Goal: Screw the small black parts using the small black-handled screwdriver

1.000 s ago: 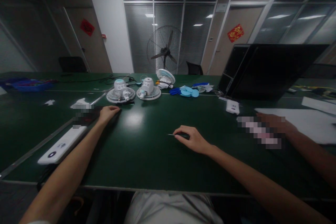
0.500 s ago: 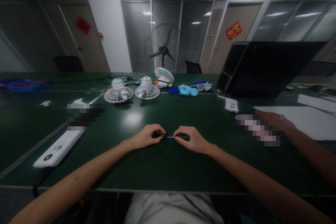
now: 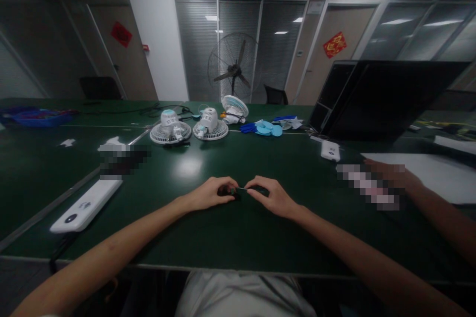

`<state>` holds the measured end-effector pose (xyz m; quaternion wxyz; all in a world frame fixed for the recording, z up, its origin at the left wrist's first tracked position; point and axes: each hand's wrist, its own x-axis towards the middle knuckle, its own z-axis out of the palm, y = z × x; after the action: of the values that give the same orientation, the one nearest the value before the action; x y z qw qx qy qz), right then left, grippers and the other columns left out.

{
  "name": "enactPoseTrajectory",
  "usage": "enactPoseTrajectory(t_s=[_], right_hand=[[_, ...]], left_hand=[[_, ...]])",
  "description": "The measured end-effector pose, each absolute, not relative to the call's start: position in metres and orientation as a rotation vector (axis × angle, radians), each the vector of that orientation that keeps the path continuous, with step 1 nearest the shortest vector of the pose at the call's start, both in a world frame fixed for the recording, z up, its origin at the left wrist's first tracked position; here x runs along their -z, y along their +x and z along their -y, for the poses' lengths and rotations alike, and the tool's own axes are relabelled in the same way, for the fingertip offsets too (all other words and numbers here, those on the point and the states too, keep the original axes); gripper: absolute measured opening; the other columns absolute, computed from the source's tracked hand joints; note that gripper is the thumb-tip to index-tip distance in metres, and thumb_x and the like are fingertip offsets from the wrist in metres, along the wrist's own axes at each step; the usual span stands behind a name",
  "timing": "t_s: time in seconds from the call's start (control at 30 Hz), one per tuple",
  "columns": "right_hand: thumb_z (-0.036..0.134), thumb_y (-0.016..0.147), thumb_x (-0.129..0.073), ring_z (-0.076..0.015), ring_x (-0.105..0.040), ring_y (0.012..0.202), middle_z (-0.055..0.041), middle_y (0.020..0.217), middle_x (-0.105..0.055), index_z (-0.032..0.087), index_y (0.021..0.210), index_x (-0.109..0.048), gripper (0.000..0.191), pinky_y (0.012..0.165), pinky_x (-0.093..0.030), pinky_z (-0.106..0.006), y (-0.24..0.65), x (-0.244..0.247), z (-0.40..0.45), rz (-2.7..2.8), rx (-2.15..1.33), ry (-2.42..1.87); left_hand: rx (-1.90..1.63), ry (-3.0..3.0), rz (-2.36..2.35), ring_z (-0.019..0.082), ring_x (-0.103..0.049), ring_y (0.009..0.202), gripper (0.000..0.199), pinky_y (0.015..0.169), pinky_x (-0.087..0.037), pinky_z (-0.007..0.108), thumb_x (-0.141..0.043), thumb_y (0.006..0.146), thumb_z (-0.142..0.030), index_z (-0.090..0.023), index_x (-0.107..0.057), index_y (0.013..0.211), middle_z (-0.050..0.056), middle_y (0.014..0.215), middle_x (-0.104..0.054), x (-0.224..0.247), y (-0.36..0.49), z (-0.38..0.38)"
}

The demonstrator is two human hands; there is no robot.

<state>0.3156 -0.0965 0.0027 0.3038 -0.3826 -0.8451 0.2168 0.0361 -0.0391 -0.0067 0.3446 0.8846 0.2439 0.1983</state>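
OK, inside front edge of bench (image 3: 219,242), align screwdriver (image 3: 264,191) gripped in R hand (image 3: 274,199) w/ dark pc (image 3: 224,190) pinched in L hand (image 3: 208,193).

A green table (image 3: 208,242) carries three white fans (image 3: 208,120), light-blue pieces (image 3: 265,128), a long white device (image 3: 89,203) and a blue tray (image 3: 44,118).

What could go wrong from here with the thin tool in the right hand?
The thin tool in the right hand points its metal shaft toward the left hand, so a slip might jab the fingers. The small dark piece there is partly hidden by those fingers, so a poor grip could go unnoticed and the piece might twist loose.
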Motion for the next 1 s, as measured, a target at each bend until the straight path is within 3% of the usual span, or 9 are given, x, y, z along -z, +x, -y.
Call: enactPoseTrajectory(t_s=[0.23,0.47,0.63,1.0], right_hand=[[0.036,0.105,-0.059,-0.0201,-0.067,0.091,-0.0059,0.103,-0.072,0.021,0.113,-0.072,0.021,0.081,-0.051,-0.031,0.316,-0.002,0.095,2.251,-0.569,-0.999],[0.035,0.103,-0.062,-0.0195,-0.067,0.086,-0.0052,0.098,-0.073,0.021,0.11,-0.073,0.019,0.079,-0.05,-0.031,0.319,0.006,0.093,2.281,-0.481,-1.005],[0.034,0.103,-0.063,-0.0193,-0.067,0.086,-0.0048,0.1,-0.072,0.022,0.11,-0.073,0.017,0.078,-0.05,-0.03,0.319,0.004,0.094,2.287,-0.482,-1.003],[0.034,0.104,-0.061,-0.02,-0.068,0.091,-0.0059,0.104,-0.072,0.021,0.112,-0.072,0.02,0.082,-0.052,-0.031,0.322,0.004,0.094,2.285,-0.524,-1.001]], left_hand=[[-0.535,2.332,-0.629,0.019,-0.063,0.096,0.035,0.081,-0.05,0.03,-0.07,0.095,-0.033,-0.024,-0.064,0.129,0.007,0.117,-0.068,0.005,0.036,0.039],[-0.579,2.454,-0.572,0.024,-0.058,0.118,0.025,0.104,-0.047,0.039,-0.073,0.092,-0.029,-0.023,-0.07,0.116,0.008,0.121,-0.064,0.0,0.038,0.042],[-0.567,2.488,-0.608,0.023,-0.059,0.114,0.017,0.101,-0.048,0.038,-0.069,0.095,-0.03,-0.022,-0.071,0.11,0.007,0.117,-0.063,0.003,0.037,0.04],[-0.547,2.581,-0.692,0.022,-0.064,0.108,0.026,0.096,-0.05,0.034,-0.055,0.104,-0.036,-0.023,-0.07,0.12,0.009,0.116,-0.067,0.009,-0.006,-0.014]])
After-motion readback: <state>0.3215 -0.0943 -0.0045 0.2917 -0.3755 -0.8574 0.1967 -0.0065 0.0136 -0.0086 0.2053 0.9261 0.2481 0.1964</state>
